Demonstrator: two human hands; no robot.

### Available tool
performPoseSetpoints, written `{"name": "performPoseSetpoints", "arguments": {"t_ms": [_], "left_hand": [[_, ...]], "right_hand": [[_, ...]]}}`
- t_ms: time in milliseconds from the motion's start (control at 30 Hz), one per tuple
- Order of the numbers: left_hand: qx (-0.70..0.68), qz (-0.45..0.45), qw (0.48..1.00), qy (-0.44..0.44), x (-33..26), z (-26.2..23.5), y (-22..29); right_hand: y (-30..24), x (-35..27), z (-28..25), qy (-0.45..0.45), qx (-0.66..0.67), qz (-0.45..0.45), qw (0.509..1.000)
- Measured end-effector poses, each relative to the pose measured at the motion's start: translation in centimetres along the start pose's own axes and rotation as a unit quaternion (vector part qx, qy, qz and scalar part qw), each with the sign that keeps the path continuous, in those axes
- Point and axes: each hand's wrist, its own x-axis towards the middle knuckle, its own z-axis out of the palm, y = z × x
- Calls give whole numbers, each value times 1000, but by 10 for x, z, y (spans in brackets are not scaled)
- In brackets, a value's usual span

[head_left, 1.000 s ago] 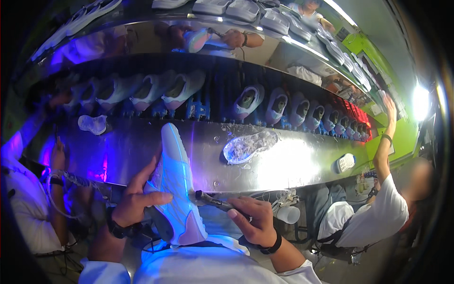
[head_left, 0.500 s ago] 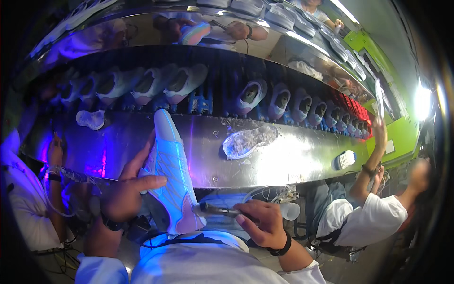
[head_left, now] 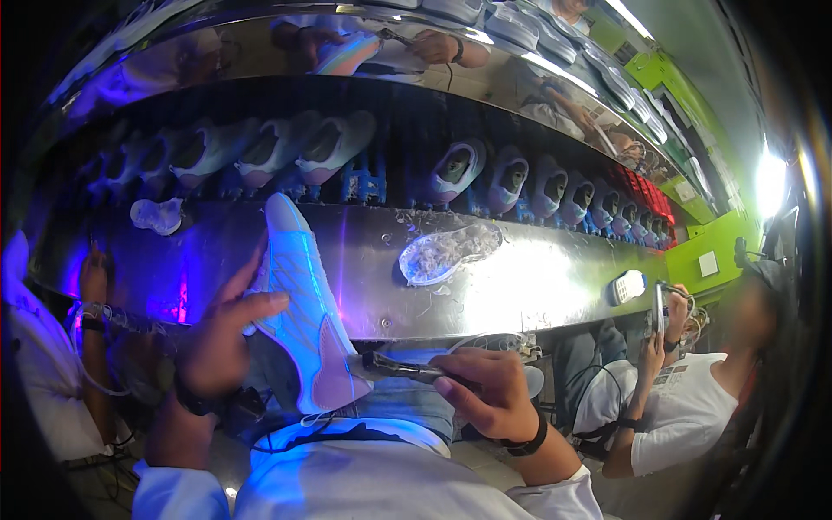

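Head view, only one. Left hand (head_left: 227,334), lower left of centre, grips a white sneaker (head_left: 299,308) from its left side, fingers spread across the upper, index finger lying over the middle of it. The shoe stands tilted, toe toward the top of the frame, heel down at the person's lap, and looks bluish under violet light. A dark wristband sits on the left wrist.

Right hand (head_left: 485,394), lower centre-right, is clenched around a thin dark tool (head_left: 403,370) with a metal tip; the tip touches the pinkish heel area of the sneaker. A black band sits on the right wrist.

Behind the shoe, across the middle of the frame, runs a shiny steel bench (head_left: 537,277). On it, centre-right, lies a clear shoe sole (head_left: 449,253) with white scraps on it, well apart from the sneaker. Another small clear piece (head_left: 158,214) lies at the upper left of the bench. A small white device (head_left: 627,284) sits at the bench's right end.

Above the bench, a row of white shoe uppers on racks (head_left: 503,178) stretches from left to right and curves away toward the upper right. A mirrored panel (head_left: 373,43) along the top reflects hands and shoes.

Right edge: a seated person in a white shirt (head_left: 685,407) holds a small object up with both hands. Left edge: another person's arm (head_left: 91,286), white sleeve, cable near the wrist.
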Motion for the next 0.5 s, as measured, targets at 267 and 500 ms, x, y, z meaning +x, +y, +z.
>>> {"name": "performPoseSetpoints", "arguments": {"t_ms": [267,500], "left_hand": [[-47,-37,998,9,6,4,-5],[-69,-98,991,58,6,-3,-19]], "right_hand": [[-17,11,-24,17,-86,-26,996],[-21,26,-34,40,-157,-68,984]]}}
